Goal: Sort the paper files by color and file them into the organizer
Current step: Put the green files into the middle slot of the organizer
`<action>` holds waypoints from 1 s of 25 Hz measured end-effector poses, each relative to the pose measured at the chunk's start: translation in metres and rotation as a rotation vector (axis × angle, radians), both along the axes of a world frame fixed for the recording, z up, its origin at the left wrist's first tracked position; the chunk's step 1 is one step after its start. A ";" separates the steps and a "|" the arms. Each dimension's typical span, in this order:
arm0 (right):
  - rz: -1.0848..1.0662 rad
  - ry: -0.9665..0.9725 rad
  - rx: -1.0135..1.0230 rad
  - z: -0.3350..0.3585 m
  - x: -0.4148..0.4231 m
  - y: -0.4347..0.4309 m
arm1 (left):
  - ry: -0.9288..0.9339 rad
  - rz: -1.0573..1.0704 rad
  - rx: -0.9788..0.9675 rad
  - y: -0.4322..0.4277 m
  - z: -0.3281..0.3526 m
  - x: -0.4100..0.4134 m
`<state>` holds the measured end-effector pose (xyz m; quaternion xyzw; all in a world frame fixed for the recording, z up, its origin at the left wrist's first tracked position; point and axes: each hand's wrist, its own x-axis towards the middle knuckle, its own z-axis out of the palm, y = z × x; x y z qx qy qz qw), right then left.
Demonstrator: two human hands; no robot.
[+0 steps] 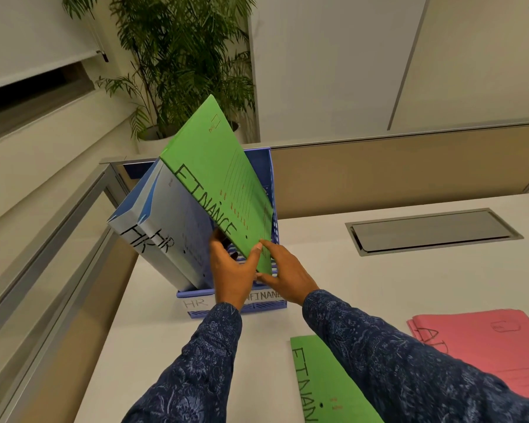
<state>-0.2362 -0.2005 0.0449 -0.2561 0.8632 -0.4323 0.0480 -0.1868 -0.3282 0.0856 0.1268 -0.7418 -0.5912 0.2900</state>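
Note:
A blue slotted organizer (271, 190) stands at the desk's far left, with white labels reading HR and FINANCE on its front. Two light-blue files marked HR (162, 221) lean left in its left slot. A green file marked FINANCE (217, 178) stands tilted in the right part of the organizer. My left hand (232, 270) grips its lower edge, thumb on the front. My right hand (283, 270) holds the same lower corner from the right. Another green FINANCE file (321, 383) lies flat on the desk near me, partly under my right sleeve. Pink files (486, 346) lie stacked at the right.
A grey cable hatch (431, 230) is set into the white desk at the back right. A tan partition (394, 172) runs behind the desk, another along the left. A potted palm (180, 71) stands behind the organizer.

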 end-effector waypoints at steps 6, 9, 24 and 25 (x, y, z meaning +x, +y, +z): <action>-0.061 0.000 0.048 -0.001 -0.006 -0.001 | 0.019 -0.013 -0.008 -0.006 -0.001 0.002; -0.036 -0.011 0.044 -0.001 -0.005 -0.003 | 0.004 -0.015 -0.016 -0.007 -0.007 0.003; -0.088 0.087 0.199 -0.010 0.072 0.082 | -0.273 -0.120 -0.244 0.011 -0.048 0.080; -0.100 0.081 0.222 -0.014 0.084 0.093 | -0.307 -0.129 -0.272 0.014 -0.053 0.091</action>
